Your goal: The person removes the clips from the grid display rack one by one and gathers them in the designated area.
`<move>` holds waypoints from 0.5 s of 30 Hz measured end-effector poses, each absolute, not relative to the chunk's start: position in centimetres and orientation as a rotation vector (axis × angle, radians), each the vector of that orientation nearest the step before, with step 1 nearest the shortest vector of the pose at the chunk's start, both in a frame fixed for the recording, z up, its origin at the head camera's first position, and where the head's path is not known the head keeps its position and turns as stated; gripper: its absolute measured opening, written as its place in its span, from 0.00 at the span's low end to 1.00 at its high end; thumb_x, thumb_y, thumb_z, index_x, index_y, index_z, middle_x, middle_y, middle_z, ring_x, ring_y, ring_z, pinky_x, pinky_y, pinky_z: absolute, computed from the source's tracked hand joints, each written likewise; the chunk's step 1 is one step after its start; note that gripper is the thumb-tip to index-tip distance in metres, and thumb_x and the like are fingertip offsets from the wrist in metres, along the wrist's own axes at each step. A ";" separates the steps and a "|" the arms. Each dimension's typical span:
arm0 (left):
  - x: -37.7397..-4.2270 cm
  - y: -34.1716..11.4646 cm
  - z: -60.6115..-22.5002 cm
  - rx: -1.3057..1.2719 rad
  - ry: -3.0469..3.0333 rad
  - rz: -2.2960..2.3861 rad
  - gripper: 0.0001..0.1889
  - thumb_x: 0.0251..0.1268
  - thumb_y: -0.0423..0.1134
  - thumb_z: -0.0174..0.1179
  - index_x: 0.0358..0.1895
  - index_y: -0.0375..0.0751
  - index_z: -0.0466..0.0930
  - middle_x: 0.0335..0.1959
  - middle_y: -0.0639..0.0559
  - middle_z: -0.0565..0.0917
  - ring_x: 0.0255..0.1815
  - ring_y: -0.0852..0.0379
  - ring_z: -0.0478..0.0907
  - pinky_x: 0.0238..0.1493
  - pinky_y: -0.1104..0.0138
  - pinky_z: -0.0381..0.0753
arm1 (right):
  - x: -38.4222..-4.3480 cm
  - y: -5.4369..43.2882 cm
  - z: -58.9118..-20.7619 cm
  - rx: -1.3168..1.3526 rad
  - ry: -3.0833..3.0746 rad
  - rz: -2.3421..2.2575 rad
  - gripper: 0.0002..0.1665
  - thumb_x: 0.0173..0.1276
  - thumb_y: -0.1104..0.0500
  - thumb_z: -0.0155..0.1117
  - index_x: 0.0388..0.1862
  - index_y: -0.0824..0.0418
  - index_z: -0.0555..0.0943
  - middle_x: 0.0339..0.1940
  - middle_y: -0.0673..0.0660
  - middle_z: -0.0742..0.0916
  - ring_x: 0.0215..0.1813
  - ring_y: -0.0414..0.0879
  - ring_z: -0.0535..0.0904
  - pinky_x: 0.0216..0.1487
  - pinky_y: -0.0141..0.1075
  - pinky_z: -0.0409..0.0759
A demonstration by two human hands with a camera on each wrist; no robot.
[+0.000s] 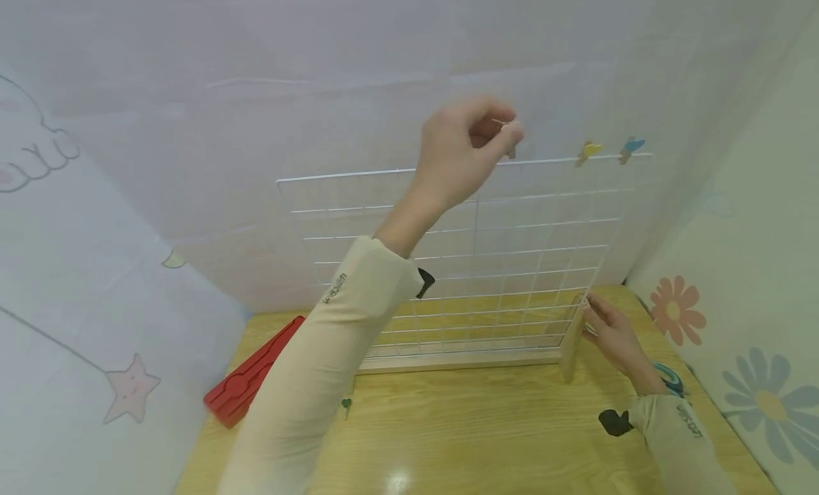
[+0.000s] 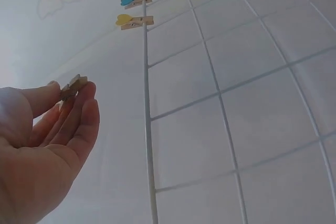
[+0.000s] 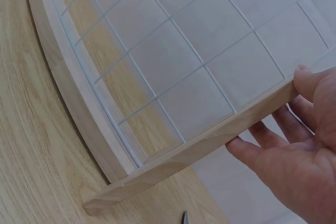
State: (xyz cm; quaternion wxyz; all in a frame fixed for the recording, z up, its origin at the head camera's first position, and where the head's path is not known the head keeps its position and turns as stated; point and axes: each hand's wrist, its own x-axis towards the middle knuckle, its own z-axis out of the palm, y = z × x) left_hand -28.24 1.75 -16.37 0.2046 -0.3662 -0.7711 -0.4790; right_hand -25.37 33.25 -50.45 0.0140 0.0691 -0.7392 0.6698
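Observation:
My left hand (image 1: 456, 153) is raised just above the top wire of a white wire grid (image 1: 544, 161). Between thumb and fingertips it pinches a small wooden clothespin (image 2: 73, 87), apart from the wire. To the right on that same top wire are clipped a yellow heart clothespin (image 1: 589, 151) and a blue heart clothespin (image 1: 631, 149). The grid stands upright in a pale wooden frame. Low on the right side, my right hand (image 1: 614, 338) grips the frame's wooden post (image 3: 194, 142), thumb on one side and fingers on the other.
On the left of the wooden table (image 1: 448, 424) lies a red tray (image 1: 243, 381), partly behind my left sleeve. A small green heart piece (image 1: 346, 405) lies near it. Teal-handled scissors (image 1: 668, 376) sit beside my right wrist. Printed sheets line the back and sides.

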 end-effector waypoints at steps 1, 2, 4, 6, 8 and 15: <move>-28.2 1.4 -16.6 -1.026 -2.158 -1.357 0.08 0.65 0.35 0.61 0.43 0.35 0.82 0.30 0.50 0.86 0.29 0.64 0.82 0.38 0.75 0.79 | -25.4 33.3 -50.5 0.210 -2.298 2.089 0.41 0.78 0.49 0.45 0.75 0.71 0.44 0.72 0.71 0.57 0.59 0.27 0.69 0.54 0.27 0.75; -28.1 1.1 -16.9 -1.024 -2.169 -1.377 0.08 0.65 0.35 0.61 0.44 0.35 0.82 0.30 0.50 0.86 0.29 0.64 0.82 0.37 0.74 0.79 | -25.4 33.3 -50.5 0.205 -2.302 2.085 0.41 0.78 0.49 0.45 0.75 0.71 0.44 0.72 0.69 0.58 0.58 0.26 0.69 0.54 0.27 0.75; -28.0 0.5 -17.5 -1.032 -2.198 -1.388 0.08 0.66 0.34 0.60 0.44 0.35 0.83 0.29 0.49 0.86 0.28 0.62 0.81 0.36 0.73 0.79 | -25.5 33.3 -50.6 0.196 -2.303 2.084 0.41 0.77 0.49 0.45 0.75 0.71 0.44 0.72 0.68 0.59 0.61 0.30 0.69 0.54 0.27 0.75; -28.0 -0.1 -18.2 -1.038 -2.240 -1.372 0.08 0.67 0.34 0.59 0.43 0.35 0.83 0.29 0.50 0.85 0.28 0.62 0.80 0.37 0.73 0.79 | -25.6 33.4 -50.6 0.190 -2.310 2.077 0.41 0.78 0.49 0.45 0.76 0.71 0.44 0.72 0.69 0.58 0.62 0.32 0.68 0.54 0.27 0.75; -28.0 -0.6 -19.1 -1.043 -2.274 -1.371 0.08 0.67 0.34 0.59 0.43 0.35 0.83 0.28 0.50 0.84 0.28 0.61 0.80 0.36 0.72 0.79 | -25.5 33.5 -50.6 0.188 -2.309 2.079 0.41 0.78 0.49 0.44 0.75 0.71 0.43 0.72 0.70 0.57 0.62 0.32 0.68 0.54 0.27 0.75; -28.2 -2.2 -22.6 -1.092 -2.317 -1.393 0.07 0.66 0.34 0.59 0.42 0.36 0.84 0.25 0.52 0.84 0.24 0.60 0.80 0.28 0.69 0.77 | -25.2 33.6 -50.4 0.200 -2.287 2.105 0.42 0.78 0.50 0.44 0.75 0.73 0.41 0.73 0.72 0.54 0.56 0.23 0.69 0.54 0.27 0.75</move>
